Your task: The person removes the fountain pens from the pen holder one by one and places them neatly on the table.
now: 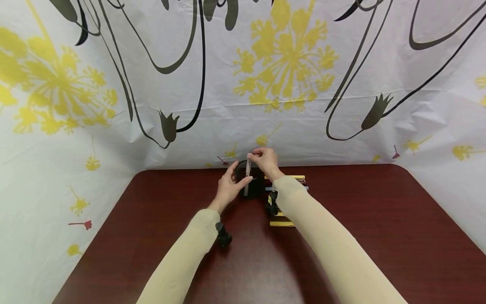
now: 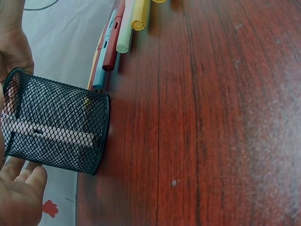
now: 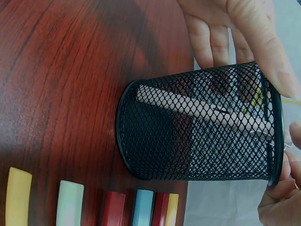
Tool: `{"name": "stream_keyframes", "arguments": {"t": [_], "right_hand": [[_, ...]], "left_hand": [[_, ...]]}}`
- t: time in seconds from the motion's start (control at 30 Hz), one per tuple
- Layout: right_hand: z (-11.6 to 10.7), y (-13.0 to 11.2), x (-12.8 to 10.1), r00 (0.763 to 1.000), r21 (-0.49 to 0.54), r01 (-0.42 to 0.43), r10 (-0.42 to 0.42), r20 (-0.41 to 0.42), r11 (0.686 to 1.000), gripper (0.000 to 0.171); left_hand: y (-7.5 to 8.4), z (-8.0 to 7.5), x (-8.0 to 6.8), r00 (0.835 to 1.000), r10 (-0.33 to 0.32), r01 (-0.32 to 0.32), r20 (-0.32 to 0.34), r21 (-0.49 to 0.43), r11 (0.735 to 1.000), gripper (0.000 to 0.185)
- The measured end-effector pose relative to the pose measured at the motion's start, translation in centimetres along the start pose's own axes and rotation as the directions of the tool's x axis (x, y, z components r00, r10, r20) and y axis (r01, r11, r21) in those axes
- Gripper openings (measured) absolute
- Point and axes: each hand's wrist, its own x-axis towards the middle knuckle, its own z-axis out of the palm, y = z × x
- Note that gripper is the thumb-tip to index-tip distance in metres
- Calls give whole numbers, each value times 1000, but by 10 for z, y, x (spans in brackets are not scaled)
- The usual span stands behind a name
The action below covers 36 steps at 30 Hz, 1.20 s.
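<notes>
The right hand pinched a pen half inside the cup; the left hand, fingers straight, steadied it. A slipped pinch could have tipped the cup.

Long cream sleeves cover both arms, each wrist wearing a small black camera.

Pen cup: black wire mesh, metal by the look, matt, with a smooth solid rim.
Pen inside the cup: pale plastic, smooth, dull sheen.
Pens lying beside the cup: coloured plastic, smooth, slightly glossy.
Table under the cup: dark red wood grain, polished, soft glare.
Backdrop behind the cup: thin printed sheet, creased, faintly shiny.
Sleeves: cream knit cloth, matt.
</notes>
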Motion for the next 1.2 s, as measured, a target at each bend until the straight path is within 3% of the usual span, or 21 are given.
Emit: {"name": "stream_keyframes", "arguments": {"t": [0.43, 0.83, 0.97, 1.2], "right_hand": [[2, -2, 3, 1000, -75, 7, -8, -15, 997, 24], [-4, 1, -3, 1000, 136, 5, -2, -24, 991, 24], [-8, 0, -7, 999, 272, 9, 0, -35, 962, 25], [-22, -6, -14, 996, 524, 42, 3, -85, 851, 24]], "left_hand": [[0, 1, 2, 1000, -1, 1, 2, -34, 999, 78], [1, 1, 0, 1000, -4, 4, -3, -19, 1000, 78], [1, 2, 0, 1000, -2, 2, -5, -32, 999, 78], [1, 3, 2, 1000, 3, -3, -22, -30, 1000, 78]]}}
